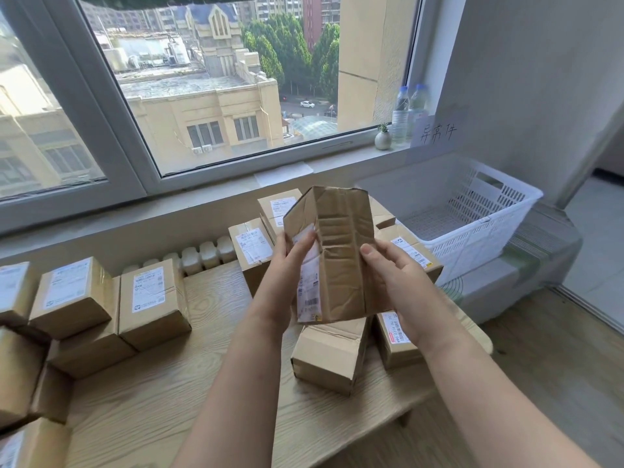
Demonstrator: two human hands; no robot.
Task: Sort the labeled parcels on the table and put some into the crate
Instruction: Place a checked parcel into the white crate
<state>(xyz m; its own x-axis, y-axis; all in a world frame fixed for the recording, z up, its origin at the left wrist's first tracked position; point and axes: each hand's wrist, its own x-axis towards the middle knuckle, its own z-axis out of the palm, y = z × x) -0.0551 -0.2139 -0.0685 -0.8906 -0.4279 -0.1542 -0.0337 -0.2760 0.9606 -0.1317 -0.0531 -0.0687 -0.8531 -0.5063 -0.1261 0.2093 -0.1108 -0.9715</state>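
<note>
Both hands are up in front of me in the head view, sharing one crumpled parcel (341, 251) above the table (202, 383). My left hand (287, 268) grips its left side, fingers lying across the white shipping label (308, 288) on that face. My right hand (395, 275) clasps the right side, thumb on the creased front and fingers wrapped behind. I hold the box upright, tilted a little, touching nothing below. Under it sits a plain brown box (329, 356), with more labelled boxes just behind and to its right. A second cluster of labelled parcels (148, 295) lies well apart at the table's left end. At the right stands the white crate (472, 211), beside the table's far corner. On the windowsill behind it I see two water bottles (408, 113), a small potted plant (382, 138) and a handwritten paper sign (439, 131).
</note>
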